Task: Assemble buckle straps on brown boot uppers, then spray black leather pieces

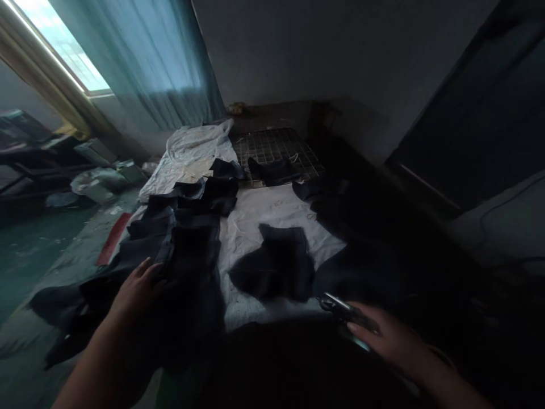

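Observation:
My left hand [137, 291] lies over the stacked dark fabric pieces [193, 250] on the left, fingers stretched forward and slightly apart. Its fingertips blur into the dark cloth. In my right hand [383, 332] is a small pliers-like metal hand tool [347, 309]; its exact kind is unclear. The tool's tip points left, close to the lower edge of a single boot-shaped dark fabric piece [276, 264], which lies flat on a white cloth [240, 227]. Further dark pieces [357, 267] lie right of it, deep in shadow.
A wire grid [276, 145] at the far end has another dark piece [275, 170] on its near edge. Crumpled white fabric [196, 150] lies beside it. A red strip [114, 238] sits along the left edge. A blue curtain [145, 62] hangs behind, near a window.

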Motion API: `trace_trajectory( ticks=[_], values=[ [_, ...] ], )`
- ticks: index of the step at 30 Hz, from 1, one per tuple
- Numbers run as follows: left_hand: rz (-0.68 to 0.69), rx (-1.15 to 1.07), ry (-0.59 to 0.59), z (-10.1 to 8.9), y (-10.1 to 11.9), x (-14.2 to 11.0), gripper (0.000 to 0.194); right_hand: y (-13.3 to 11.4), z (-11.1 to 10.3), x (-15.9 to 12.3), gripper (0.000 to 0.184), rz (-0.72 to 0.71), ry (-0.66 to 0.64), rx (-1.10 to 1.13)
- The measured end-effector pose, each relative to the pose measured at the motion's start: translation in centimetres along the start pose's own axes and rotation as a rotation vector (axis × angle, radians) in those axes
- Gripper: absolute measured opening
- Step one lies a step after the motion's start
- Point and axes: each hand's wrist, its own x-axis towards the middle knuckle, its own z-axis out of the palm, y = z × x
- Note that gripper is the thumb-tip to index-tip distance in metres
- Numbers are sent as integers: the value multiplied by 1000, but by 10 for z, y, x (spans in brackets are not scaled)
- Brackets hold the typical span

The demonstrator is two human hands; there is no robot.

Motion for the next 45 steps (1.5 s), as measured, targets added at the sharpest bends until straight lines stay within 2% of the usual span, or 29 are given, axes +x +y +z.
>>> trace_trajectory(
  ticks=[4,8,11,14,18,22,28,31,33,36,40,42,45],
  values=[
    [-10,-8,-56,-5,-3,-21,48,-20,3,9,45,-56,-49,-17],
    [9,-13,-45,-10,3,-44,47,-44,18,28,45,-218,-114,-133],
    [25,-43,-49,-11,15,-58,44,-65,32,40,43,-321,-185,-229],
    [69,-106,-82,-10,38,-65,37,-80,44,48,40,-407,-254,-263],
    [193,-261,-152,-3,88,-62,25,-78,48,52,41,-392,-227,-214],
    [389,-364,-258,8,157,-51,19,-51,38,47,47,-275,-48,0],
    [804,-222,-486,23,262,-29,21,-20,14,20,42,-83,203,304],
    [923,-211,-531,36,300,-18,22,-15,6,8,34,-34,350,405],
    [967,-204,-561,46,317,-11,22,-14,2,2,31,-19,425,421],
    [983,-198,-614,58,331,1,25,-15,-1,-1,31,-1,491,422],
    [945,-244,-697,64,330,19,18,-16,0,2,32,-30,524,425],
    [872,-285,-720,64,325,26,10,-15,2,7,31,-58,523,435],
    [705,-343,-728,66,319,34,12,-17,8,17,26,-132,509,460]
  ],
)
